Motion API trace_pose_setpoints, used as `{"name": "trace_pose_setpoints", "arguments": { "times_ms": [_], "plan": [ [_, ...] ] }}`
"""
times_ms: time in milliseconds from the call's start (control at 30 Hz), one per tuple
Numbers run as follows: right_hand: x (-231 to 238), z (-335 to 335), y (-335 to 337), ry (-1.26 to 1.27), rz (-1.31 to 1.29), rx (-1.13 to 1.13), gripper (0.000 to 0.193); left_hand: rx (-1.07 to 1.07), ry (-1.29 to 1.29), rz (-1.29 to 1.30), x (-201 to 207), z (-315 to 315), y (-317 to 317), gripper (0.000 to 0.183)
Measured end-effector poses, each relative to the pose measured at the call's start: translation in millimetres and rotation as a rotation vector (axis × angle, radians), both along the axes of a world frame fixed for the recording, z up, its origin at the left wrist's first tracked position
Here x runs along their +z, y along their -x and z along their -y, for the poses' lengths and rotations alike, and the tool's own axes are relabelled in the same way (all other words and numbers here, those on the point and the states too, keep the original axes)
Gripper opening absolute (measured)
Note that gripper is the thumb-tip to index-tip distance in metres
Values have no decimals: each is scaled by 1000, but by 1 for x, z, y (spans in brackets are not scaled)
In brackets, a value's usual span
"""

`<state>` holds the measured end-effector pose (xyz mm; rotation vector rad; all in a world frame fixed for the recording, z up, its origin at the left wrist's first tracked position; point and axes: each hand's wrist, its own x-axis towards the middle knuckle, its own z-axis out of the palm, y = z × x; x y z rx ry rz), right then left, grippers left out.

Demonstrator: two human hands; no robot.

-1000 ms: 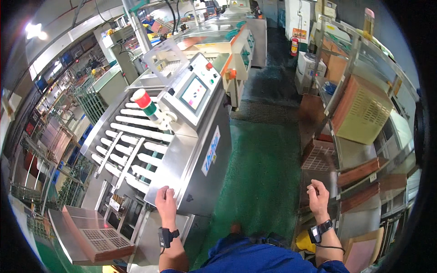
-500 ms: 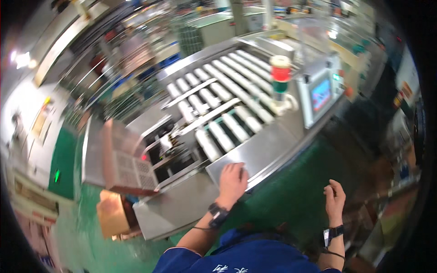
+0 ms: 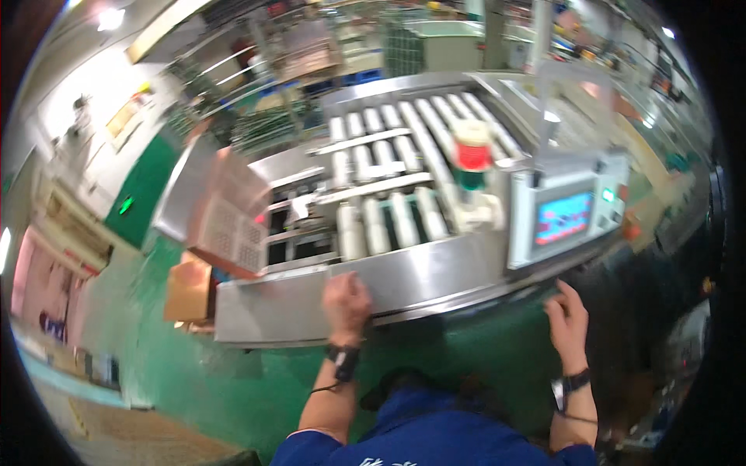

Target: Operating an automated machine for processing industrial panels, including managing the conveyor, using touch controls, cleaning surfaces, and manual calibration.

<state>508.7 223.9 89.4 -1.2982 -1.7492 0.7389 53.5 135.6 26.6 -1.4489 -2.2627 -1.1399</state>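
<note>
My left hand [image 3: 347,307], blurred, is loosely half-curled at the machine [image 3: 420,272]'s near edge, left of the frame's middle; I cannot tell whether it touches the steel. My right hand [image 3: 567,322] hangs right of centre, below the screen [image 3: 566,217], fingers bent and apart from the thumb. I see nothing gripped in either.

The machine spans the middle of the frame. At its left end, the copper-coloured stack [image 3: 233,225] is already gathered, leaning by a tilted steel plate [image 3: 186,186]. Its sheets lie off the rollers [image 3: 404,221]; whether they have been through or are left to run, I cannot tell.

The machine looks like brushed steel, shiny along the front, with white rollers in rows. The lamp [image 3: 472,155] shows a red band above green, and the screen is lit blue and red.
</note>
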Motion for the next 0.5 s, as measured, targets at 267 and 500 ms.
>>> {"name": "trace_pose_setpoints", "arguments": {
  "times_ms": [267,500],
  "plan": [
    [46,-44,10,-9,85,170,64,172,35,24,-22,13,19,24],
    [59,-70,6,11,149,211,70,154,36,-22,-13,4,9,21]
  ]
}}
